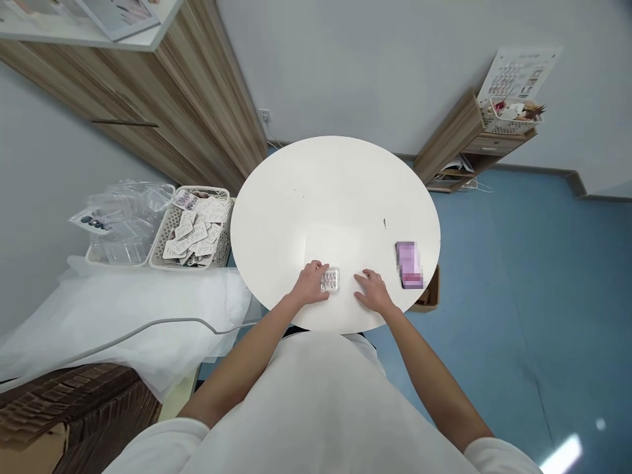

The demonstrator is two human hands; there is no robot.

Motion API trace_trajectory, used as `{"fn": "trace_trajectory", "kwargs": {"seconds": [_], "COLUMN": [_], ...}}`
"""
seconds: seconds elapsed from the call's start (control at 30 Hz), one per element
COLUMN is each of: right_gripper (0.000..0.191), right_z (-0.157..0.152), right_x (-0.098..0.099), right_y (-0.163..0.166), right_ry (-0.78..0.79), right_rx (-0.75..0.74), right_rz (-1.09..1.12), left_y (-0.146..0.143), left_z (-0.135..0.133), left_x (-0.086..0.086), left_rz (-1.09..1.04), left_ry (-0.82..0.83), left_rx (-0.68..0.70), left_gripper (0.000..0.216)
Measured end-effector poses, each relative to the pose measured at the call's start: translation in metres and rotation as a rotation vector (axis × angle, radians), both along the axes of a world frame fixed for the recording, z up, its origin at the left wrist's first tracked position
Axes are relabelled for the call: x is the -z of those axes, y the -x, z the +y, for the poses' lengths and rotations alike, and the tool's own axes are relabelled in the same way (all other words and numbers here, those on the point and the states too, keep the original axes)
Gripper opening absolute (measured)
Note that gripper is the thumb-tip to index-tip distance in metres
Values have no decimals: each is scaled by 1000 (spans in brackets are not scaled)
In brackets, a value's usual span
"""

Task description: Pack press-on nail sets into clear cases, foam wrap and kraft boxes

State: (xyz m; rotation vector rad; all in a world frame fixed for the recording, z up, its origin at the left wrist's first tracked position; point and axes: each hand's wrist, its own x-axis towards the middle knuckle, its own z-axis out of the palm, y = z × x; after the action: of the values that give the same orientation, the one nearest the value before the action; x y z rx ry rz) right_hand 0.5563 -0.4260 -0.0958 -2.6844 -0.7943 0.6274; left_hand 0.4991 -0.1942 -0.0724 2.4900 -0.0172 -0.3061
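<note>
Head view: looking down over a person's white shirt at an oval white table (336,191), with both bare forearms reaching in from the near side.
Clear case: a small, see-through case (330,282) lies on the near part of the table, roughly midway between left and right; it shows short rows of pale pinkish pieces, too small to name with certainty.
Left hand: the left hand (310,283) curls around the left side of the case, fingers at its far edge and thumb by its near edge. It appears to have the case between them, though how firmly I cannot tell.
Right hand: the right hand (374,291) is to the right of the case and apart from it, thumb and forefinger spread, nothing held.
Stage of handling: the case is on the table within the left hand's reach and has pieces in it; the right hand is not engaged with it. Whether a lid is closed, and how much work is left, cannot be told.
Right of the hands: a phone (409,265) with a blurred, purplish screen lies near the table's edge.
Left of the table: a white basket (224,238) holds many printed cards (192,234); beside it, clear plastic packaging (131,220) is heaped.
</note>
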Motion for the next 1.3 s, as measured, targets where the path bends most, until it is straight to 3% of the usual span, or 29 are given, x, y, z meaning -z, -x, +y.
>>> {"fn": "trace_trajectory", "kwargs": {"seconds": [0.13, 0.37, 0.57, 0.67, 0.8, 0.97, 1.1, 1.3], "right_gripper": [54, 59, 63, 49, 28, 11, 17, 19], "right_z": [-4, -8, -7, -5, 1, 9, 12, 15], "right_x": [3, 13, 6, 4, 14, 30, 36, 37], "right_y": [-2, -3, 13, 31, 46, 43, 41, 47], "right_ry": [-3, -1, -61, -140, -176, -160, -115, -46], "right_rx": [-25, -47, -51, -118, -262, -285, -328, -341], "right_rz": [5, -4, -132, -193, -195, -253, -333, -373], "left_y": [-3, -6, 8, 30, 52, 55, 57, 60], "left_z": [-25, -31, -19, -2, 18, 28, 28, 22], "left_x": [13, 23, 25, 27, 33, 37, 39, 42], "left_rz": [47, 79, 13, -18, -30, -123, -177, -205], "left_ry": [-69, -176, -159, -155, -168, -188, -199, -244], "left_rx": [-14, 16, 27, 13, 67, 231, 347, 364], "left_gripper": [67, 69, 92, 97, 83, 49, 24, 18]}}
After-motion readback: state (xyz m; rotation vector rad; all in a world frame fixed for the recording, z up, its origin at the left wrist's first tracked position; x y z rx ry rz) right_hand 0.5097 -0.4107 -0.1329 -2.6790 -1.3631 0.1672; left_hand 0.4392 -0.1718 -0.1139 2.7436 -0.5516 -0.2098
